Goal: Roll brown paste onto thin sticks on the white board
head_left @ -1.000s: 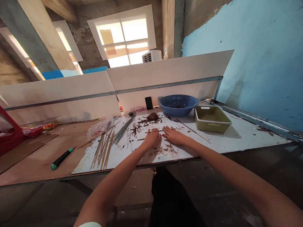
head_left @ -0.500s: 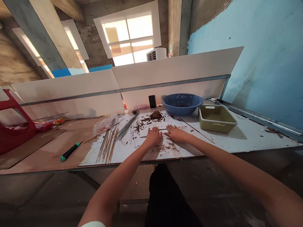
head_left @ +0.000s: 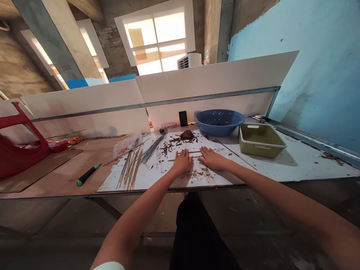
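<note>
1. The left hand (head_left: 182,162) and the right hand (head_left: 212,158) lie palm down on a white sheet (head_left: 146,180). They are apart, with the fingers spread, and neither is clamped on anything.
2. Thin wooden sticks (head_left: 189,152) lie crosswise on the sheet at the fingertips of both hands. From this view, I cannot tell whether the fingers are pressing on them.
3. Brown crumbs (head_left: 200,173) are scattered across the near part of the sheet. A lump of brown clay-like material (head_left: 187,135) sits toward its far edge, ringed by dark chips.
4. On the left part of the sheet lie loose bamboo skewers (head_left: 129,168) and a bunch of thin metal wires (head_left: 153,148). A clear plastic bag (head_left: 127,145) lies at the sheet's far left corner.
5. Beyond the sheet's far edge, a black phone (head_left: 183,118) stands against a white panel (head_left: 213,99), beside a blue plastic basin (head_left: 219,122). An olive-green tray (head_left: 263,140) sits to the sheet's right.
6. Left of the sheet, a black-and-green tool (head_left: 87,174) lies on the wooden bench (head_left: 56,176).
7. Since a second ago, the hands and the sheet's contents show no clear change; only the head view has shifted slightly.
</note>
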A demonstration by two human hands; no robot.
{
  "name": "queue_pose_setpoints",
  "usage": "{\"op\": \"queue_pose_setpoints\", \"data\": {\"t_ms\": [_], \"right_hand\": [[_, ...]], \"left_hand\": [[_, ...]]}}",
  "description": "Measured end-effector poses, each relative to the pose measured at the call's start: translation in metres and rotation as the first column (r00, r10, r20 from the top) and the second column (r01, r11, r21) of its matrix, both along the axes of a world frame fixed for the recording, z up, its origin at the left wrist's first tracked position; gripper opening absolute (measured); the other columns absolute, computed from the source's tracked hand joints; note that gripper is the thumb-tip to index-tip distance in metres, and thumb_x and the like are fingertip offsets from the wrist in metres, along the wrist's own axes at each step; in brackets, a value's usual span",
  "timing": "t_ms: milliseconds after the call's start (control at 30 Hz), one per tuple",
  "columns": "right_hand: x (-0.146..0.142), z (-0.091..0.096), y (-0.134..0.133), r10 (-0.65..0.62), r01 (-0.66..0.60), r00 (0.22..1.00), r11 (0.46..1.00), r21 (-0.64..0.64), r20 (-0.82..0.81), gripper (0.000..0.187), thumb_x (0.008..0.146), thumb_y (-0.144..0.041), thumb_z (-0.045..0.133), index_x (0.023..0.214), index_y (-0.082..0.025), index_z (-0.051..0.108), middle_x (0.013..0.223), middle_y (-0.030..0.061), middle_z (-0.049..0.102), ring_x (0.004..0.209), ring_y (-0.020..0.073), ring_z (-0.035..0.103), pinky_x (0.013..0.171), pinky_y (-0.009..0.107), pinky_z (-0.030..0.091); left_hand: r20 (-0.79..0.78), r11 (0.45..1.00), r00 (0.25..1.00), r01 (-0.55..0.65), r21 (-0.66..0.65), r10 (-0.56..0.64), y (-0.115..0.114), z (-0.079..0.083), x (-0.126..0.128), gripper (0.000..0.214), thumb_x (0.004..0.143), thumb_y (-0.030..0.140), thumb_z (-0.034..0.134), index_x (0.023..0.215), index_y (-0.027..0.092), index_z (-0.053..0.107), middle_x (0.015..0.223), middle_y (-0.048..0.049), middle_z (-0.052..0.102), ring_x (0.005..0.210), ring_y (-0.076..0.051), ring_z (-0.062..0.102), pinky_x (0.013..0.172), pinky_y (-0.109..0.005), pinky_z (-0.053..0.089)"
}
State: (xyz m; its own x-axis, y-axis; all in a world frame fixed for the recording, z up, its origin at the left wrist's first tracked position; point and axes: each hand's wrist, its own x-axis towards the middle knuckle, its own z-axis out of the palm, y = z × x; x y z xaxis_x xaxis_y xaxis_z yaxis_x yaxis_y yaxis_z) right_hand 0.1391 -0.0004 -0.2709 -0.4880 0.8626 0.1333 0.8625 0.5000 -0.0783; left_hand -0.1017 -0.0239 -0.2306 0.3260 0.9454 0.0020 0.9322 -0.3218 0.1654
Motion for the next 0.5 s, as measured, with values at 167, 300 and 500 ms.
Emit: {"op": "queue_pose_setpoints", "data": {"t_ms": [167,300,500], "right_hand": [[0.007,0.008,0.007,0.09,-0.09,0.996,0.995,-0.035,0.011,0.076,0.118,-0.056,0.031,0.18,-0.014,0.041,0.184,0.0226,0.04,0.173,0.0394,0.035,0.139,0.068,0.029],[0.002,0.023,0.018,0.033,-0.032,0.999,0.999,-0.015,0.014,0.071,0.12,-0.049,0.024,0.179,-0.013,0.042,0.183,0.0254,0.041,0.174,0.0377,0.034,0.138,0.071,0.027],[0.014,0.001,-0.011,0.096,-0.096,0.995,0.995,-0.002,0.023,0.083,0.117,-0.067,0.028,0.18,-0.014,0.04,0.185,0.0234,0.038,0.175,0.0394,0.032,0.141,0.065,0.024]], "left_hand": [[0.028,0.999,0.999,0.018,-0.03,-0.017,0.004,-0.001,-0.008,0.071,0.116,0.041,0.026,0.182,0.014,0.03,0.19,-0.02,0.026,0.179,-0.036,0.019,0.143,-0.072,0.008],[0.081,0.998,0.994,-0.069,0.008,0.068,0.015,0.005,0.005,0.07,0.116,0.036,0.027,0.183,0.018,0.03,0.19,-0.0184,0.028,0.179,-0.036,0.019,0.142,-0.075,0.004],[0.071,0.999,0.997,-0.031,0.011,0.03,0.003,-0.009,-0.01,0.067,0.114,0.04,0.038,0.177,0.018,0.043,0.186,-0.0194,0.038,0.177,-0.037,0.029,0.143,-0.072,0.0]]}}
